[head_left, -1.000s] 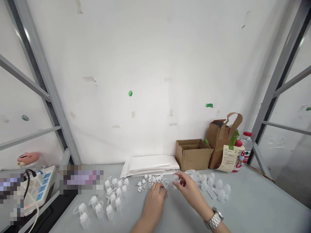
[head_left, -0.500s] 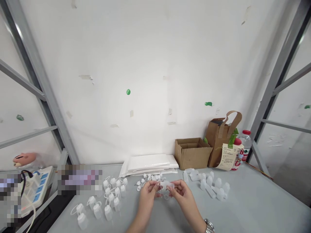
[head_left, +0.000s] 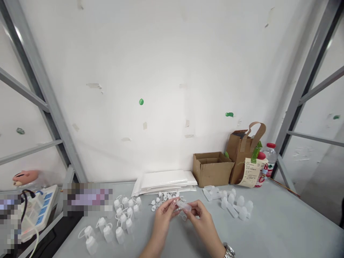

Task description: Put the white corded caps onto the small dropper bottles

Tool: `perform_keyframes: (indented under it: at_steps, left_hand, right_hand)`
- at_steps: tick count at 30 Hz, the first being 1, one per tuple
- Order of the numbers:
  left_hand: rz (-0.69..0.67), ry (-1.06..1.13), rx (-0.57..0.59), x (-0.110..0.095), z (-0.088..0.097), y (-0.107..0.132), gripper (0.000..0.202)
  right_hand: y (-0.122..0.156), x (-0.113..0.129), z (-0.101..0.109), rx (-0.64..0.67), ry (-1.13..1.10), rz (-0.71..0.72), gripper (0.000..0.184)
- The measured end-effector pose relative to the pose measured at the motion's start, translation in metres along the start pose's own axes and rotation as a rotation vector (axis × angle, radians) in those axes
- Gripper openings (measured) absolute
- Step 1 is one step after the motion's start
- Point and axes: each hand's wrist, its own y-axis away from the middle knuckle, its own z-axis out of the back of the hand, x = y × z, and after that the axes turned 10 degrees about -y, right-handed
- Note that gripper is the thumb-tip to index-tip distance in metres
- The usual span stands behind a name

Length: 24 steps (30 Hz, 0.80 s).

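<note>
A small translucent plastic squeeze bottle (head_left: 184, 205) is held between my two hands over the front middle of the table, tilted with its right end lower. My left hand (head_left: 165, 212) pinches its left end, where the fingers partly hide the cap. My right hand (head_left: 199, 215) grips the right end between thumb and fingers. A thin loop (head_left: 184, 216) hangs just below the bottle. Behind my left hand lies a pile of small white caps (head_left: 164, 196). Loose translucent bottles (head_left: 231, 209) lie to the right of my right hand.
Several capped bottles (head_left: 120, 234) with loop straps stand at left. White padded envelopes (head_left: 166, 181) lie against the wall. An open cardboard box (head_left: 213, 174), a brown paper bag (head_left: 238, 157) and a red-capped water bottle (head_left: 270, 157) stand back right. A power strip (head_left: 43, 211) is far left.
The bottle has gone from nearly level to tilted, its right end now lower. My right hand has shifted slightly left and down; my left hand keeps its pinch.
</note>
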Motion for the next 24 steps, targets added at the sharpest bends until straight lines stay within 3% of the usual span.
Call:
perform_keyframes:
  at_steps: [9,15,20,24]
  left_hand:
    - [-0.02,-0.116,0.021,-0.004,0.004,0.002,0.045]
    - [-0.017,-0.139,-0.096,-0.005,0.009,-0.002,0.039]
    - [0.04,0.003,-0.139,-0.005,0.015,-0.004,0.032]
    - [0.09,0.161,-0.149,-0.007,0.016,-0.004,0.032]
  right_hand:
    - [0.003,0.004,-0.001,0.025,0.027,0.027,0.025]
    - [0.004,0.006,0.001,-0.024,0.016,0.062,0.026]
    - [0.003,0.01,0.004,-0.049,0.007,0.078,0.026]
    - [0.007,0.01,0.001,0.034,-0.013,0.087,0.025]
